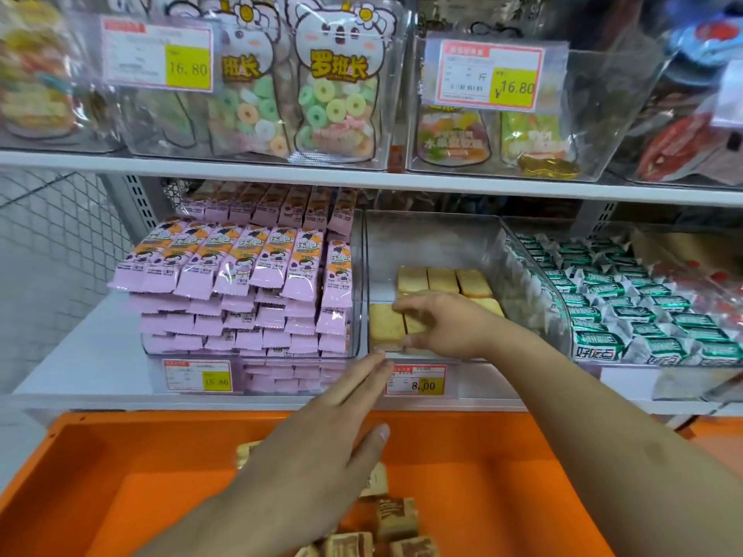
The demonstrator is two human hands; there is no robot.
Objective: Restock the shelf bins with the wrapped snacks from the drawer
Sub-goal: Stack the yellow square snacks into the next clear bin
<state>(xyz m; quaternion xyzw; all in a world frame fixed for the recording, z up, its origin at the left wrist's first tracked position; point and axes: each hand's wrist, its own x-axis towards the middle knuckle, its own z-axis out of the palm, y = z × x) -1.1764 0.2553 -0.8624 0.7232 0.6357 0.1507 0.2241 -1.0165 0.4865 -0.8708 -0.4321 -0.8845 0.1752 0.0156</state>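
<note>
Yellow wrapped snacks lying flat in rows in the clear middle bin on the lower shelf. Right hand reaching into that bin, fingers curled down over a snack in the front row, thumb at its near edge, holding it. One more snack just beside it on the left. Left hand stretched out flat over the orange drawer, fingers straight and close together, tips near the front of the middle bin, holding nothing. More brown and tan wrapped snacks loose in the drawer, below the left hand. Price tag reading 8.00 on the front of the middle bin. On the left, a clear bin stacked high with pink snack packs. On the right, a bin full of green and white wrapped sweets. Up above, on the top shelf, bags of ring candy with a cartoon animal, and yellow price tags reading 16.80.
</note>
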